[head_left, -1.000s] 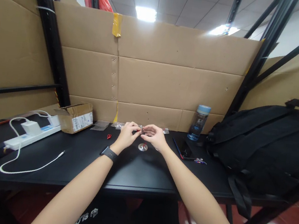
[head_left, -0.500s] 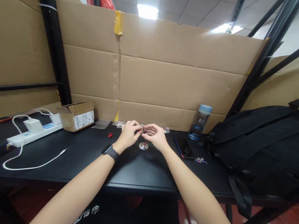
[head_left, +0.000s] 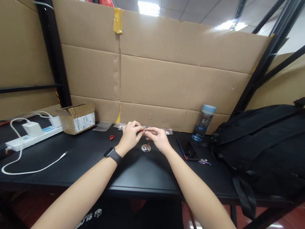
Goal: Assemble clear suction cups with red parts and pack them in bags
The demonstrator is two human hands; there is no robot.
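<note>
A: Where is the small piece (head_left: 143, 129) held, with twelve o'clock taken as straight away from the person?

B: It is held between the fingertips of the left hand (head_left: 130, 135) and right hand (head_left: 158, 138), above the worktop (head_left: 143, 178). What it is cannot be told; only a shiny bit with some red beside it is shown.

A: And the grip?

B: The left is pinched narrow on the piece. The right thumb and fingers are also brought narrow beside it, but whether it is clasped by them cannot be told.

A: Why are the fingertips used?

B: Probably because the piece is tiny; from opposite sides, at nine and three o'clock, it can be steadied and turned.

A: What is set around?

B: At six o'clock, just below the hands, a round shiny dish (head_left: 146, 148) is placed, perhaps so that small parts are kept within reach; something red is seen at it. A red looped piece (head_left: 111, 137) is laid at eight o'clock.

A: And the rest?

B: The smartphone (head_left: 188, 150) is laid near four o'clock and the water bottle (head_left: 203, 123) is stood upright at two, presumably so that elbow room is left.
</note>
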